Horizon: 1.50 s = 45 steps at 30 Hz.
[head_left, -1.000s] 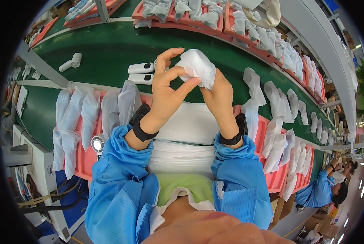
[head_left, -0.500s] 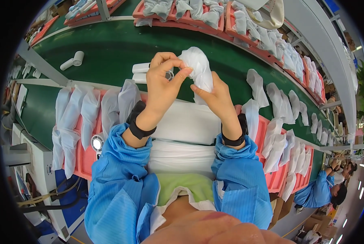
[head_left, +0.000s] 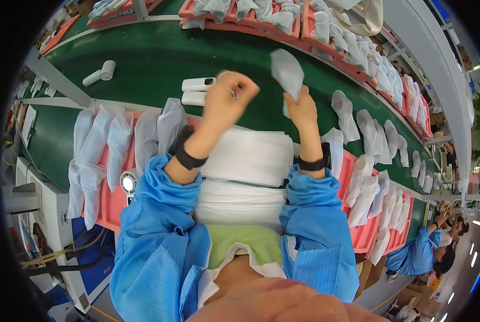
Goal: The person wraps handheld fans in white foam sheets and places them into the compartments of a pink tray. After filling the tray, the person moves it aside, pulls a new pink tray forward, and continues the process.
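Observation:
Over the green work surface (head_left: 154, 59), my right hand (head_left: 303, 109) grips the lower end of a handheld fan wrapped in a white bag (head_left: 288, 71), held with its wider end up. My left hand (head_left: 230, 102) is apart from it, fingers bent and smeared by motion; whether anything is in them cannot be made out. Two white handheld fans (head_left: 195, 99) lie side by side just left of that hand, which partly hides them. Below both hands rests a stack of flat white bags (head_left: 248, 155).
Pink trays (head_left: 111, 206) of bagged fans flank me, one holding a bare fan (head_left: 128, 182). More bagged fans (head_left: 343, 115) lie in a row at right. Another white fan (head_left: 99, 73) lies far left. Filled pink trays (head_left: 240, 29) line the back. A co-worker (head_left: 419, 249) is at far right.
My left hand has let go of the bagged fan and moved away from it. My right hand has shifted slightly right and up, still holding the fan, which now stands more upright.

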{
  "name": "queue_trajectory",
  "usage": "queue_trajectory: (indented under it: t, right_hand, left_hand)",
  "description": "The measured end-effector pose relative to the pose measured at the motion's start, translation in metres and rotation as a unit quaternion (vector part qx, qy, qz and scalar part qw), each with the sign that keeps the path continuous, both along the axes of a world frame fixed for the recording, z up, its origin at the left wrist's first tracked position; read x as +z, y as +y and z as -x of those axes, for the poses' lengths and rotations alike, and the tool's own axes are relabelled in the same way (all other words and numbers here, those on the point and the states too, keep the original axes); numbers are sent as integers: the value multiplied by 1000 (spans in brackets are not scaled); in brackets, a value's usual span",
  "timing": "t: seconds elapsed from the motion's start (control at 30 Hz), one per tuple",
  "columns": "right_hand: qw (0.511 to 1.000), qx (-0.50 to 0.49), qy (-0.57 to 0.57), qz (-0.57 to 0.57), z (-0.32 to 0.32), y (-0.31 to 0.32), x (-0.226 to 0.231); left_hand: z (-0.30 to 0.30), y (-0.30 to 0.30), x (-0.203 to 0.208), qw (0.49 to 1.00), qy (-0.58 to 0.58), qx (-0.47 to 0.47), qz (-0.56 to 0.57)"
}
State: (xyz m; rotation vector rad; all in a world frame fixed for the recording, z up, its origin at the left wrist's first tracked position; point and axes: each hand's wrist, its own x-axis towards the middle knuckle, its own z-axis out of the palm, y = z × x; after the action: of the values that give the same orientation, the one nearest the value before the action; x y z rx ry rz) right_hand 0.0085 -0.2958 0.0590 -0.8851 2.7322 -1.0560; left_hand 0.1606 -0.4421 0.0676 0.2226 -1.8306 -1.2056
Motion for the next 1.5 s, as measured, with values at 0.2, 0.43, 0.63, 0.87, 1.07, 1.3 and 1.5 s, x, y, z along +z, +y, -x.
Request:
queue_trajectory:
  t: [0.2, 0.43, 0.63, 0.87, 1.07, 1.3, 1.5]
  right_hand:
    - [893, -120, 403, -159, 6, -7, -48]
    - [948, 268, -98, 142, -43, -61, -65]
    - [949, 285, -71, 119, -35, -61, -61]
    - [950, 141, 203, 190, -33, 0, 33]
    - [960, 38, 71, 268, -44, 92, 108]
    - [920, 179, 27, 347, -36, 110, 110]
    - [921, 252, 29, 295, -33, 93, 104]
  left_hand:
    - [-2, 75, -55, 906, -303, -184, 231]
    - [-3, 93, -97, 909, -230, -199, 284]
    - [3, 96, -104, 906, -241, -189, 291]
    - [-1, 93, -84, 902, -260, -197, 282]
    - [6, 55, -52, 940, -210, -244, 115]
    - [4, 21, -20, 921, -157, -320, -155]
    - [-10, 11, 7, 947, -93, -244, -187]
